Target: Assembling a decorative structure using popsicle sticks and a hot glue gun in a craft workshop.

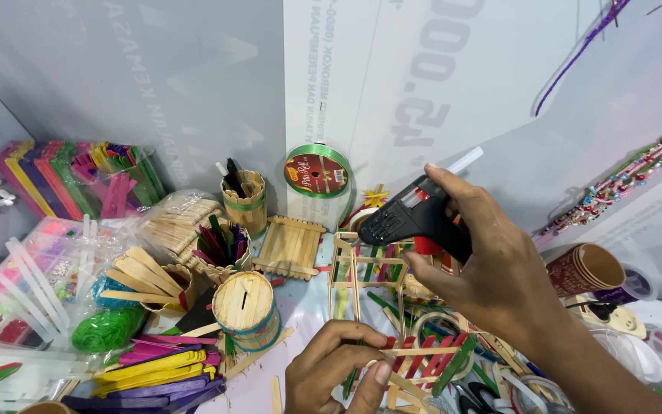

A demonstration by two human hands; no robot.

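Note:
My right hand (492,268) grips a black hot glue gun (415,218) with a white glue stick poking out the back; its nozzle points left and down toward an open frame of craft sticks (346,268). My left hand (339,372) pinches a small fence-like panel of red and green sticks on plain rails (427,356) at the bottom centre, thumb pressed on a plain stick.
A round stick-built box with a slot (247,307), a flat stick raft (291,245), cups of coloured sticks (224,245), loose coloured sticks (155,368), bagged sticks (78,176), a green ribbon roll (317,172), glue sticks (24,287), stacked paper cups (588,268) and scissors (476,399) crowd the table.

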